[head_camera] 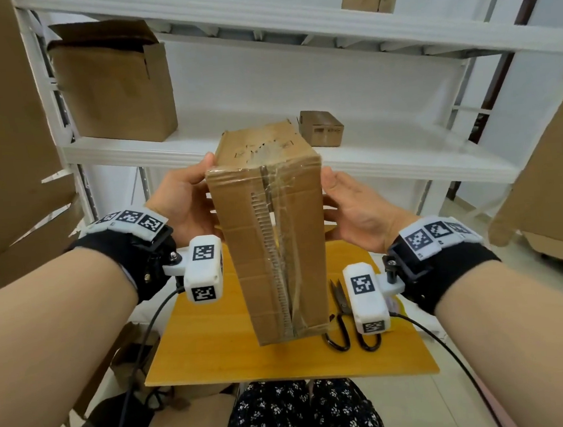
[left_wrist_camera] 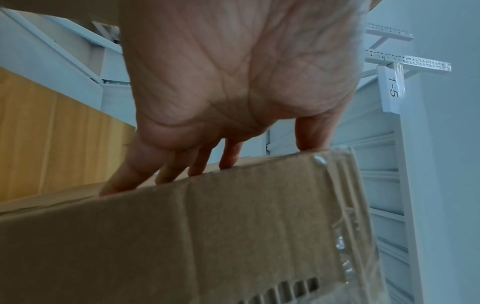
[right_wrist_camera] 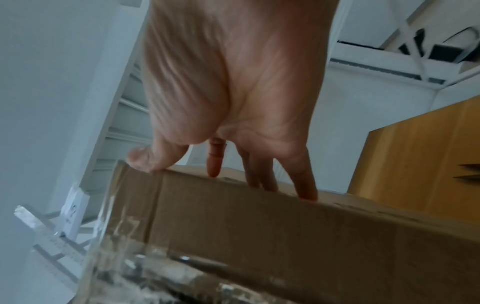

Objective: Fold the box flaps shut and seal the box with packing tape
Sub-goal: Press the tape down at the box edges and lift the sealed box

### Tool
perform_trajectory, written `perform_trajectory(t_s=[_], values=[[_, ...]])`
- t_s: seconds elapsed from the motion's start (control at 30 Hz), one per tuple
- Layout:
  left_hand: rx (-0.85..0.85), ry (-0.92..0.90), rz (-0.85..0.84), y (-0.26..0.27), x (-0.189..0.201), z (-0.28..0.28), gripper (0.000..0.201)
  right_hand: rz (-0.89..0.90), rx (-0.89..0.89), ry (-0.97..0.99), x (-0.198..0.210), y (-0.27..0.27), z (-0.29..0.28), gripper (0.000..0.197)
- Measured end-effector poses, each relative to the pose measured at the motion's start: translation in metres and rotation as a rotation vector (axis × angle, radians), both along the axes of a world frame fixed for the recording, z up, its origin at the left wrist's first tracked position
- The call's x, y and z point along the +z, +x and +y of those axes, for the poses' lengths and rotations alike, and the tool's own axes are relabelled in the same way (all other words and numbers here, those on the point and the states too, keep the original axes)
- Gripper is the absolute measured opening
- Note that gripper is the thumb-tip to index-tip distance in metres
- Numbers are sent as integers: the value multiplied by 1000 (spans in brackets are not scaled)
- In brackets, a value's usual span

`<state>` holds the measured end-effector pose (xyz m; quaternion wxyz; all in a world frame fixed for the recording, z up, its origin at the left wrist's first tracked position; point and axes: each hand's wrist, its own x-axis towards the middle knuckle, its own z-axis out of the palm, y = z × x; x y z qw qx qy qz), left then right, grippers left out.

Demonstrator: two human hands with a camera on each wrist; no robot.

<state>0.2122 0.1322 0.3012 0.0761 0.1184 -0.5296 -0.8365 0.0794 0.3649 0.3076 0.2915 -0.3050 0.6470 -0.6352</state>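
A tall brown cardboard box [head_camera: 268,234] is held in the air above the yellow table [head_camera: 216,346], tilted with one end toward the shelves. Its flaps lie shut, and clear packing tape [head_camera: 279,186] runs crinkled along the centre seam and over the far end. My left hand [head_camera: 185,200] presses the left side, thumb at the upper edge; the left wrist view shows straight fingers [left_wrist_camera: 166,170] lying along the box [left_wrist_camera: 207,236]. My right hand [head_camera: 353,204] lies flat against the right side, its fingers [right_wrist_camera: 306,185] straight on the box [right_wrist_camera: 259,236]. No tape roll is in view.
Black scissors [head_camera: 343,313] lie on the table right of the box. White metal shelving [head_camera: 134,154] stands behind, carrying an open carton [head_camera: 115,81] and a small box [head_camera: 322,127]. Large cardboard sheets hang at the left [head_camera: 4,134] and right [head_camera: 546,175].
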Motion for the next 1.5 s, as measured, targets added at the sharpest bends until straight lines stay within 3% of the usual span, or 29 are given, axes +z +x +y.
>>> perform_trajectory(t_s=[0.2,0.57,0.67,0.83,1.03,1.17,1.37,1.5], values=[[-2,-39,-52,-5,-4,2,67,-3,5,-7,-12,-7,10,55],[11,-51,-8,-6,-3,4,54,-74,-21,-62,-17,-8,12,54],[16,-73,2,-5,-3,7,59,-110,-60,-64,-17,-9,7,32],[37,-51,14,-3,-5,10,57,-247,7,-57,-4,-6,13,12],[15,-62,16,-4,-4,11,58,-373,-6,-71,-4,-7,14,19],[13,-61,-5,-5,-6,13,60,-319,-49,-8,-8,-2,9,33],[-58,-26,-12,-4,-14,14,68,-313,-118,22,-10,3,10,26],[-77,-63,-40,-2,-14,18,47,-178,-172,239,-3,1,12,47]])
